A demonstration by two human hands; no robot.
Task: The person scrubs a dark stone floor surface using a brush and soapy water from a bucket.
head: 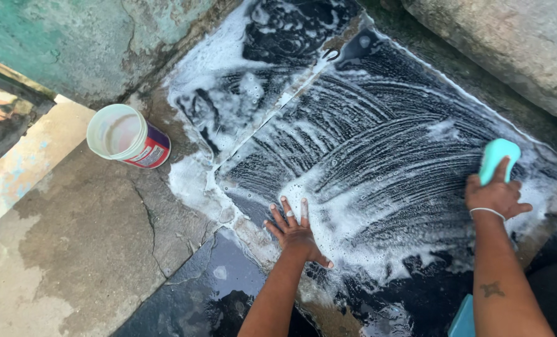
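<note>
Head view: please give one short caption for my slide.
Right hand scrubs soapy dark cloth with a turquoise brush; left hand presses it flat.

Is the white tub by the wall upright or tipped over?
Tipped. The white tub lies on its side on the concrete floor, open mouth facing the camera; contents cannot be told.

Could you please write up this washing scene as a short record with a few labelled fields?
Setting: cracked concrete floor beside a stained wall
Work surface: dark cloth spread flat, covered in soapy foam with curved scrub streaks
Left hand: pressed flat on the cloth's near edge, fingers spread, ring on one finger
Right hand: gripping a turquoise scrub brush on the cloth, white band at the wrist
Nearby: open plastic tub, white rim, red and purple label, standing on the concrete left of the cloth
</note>
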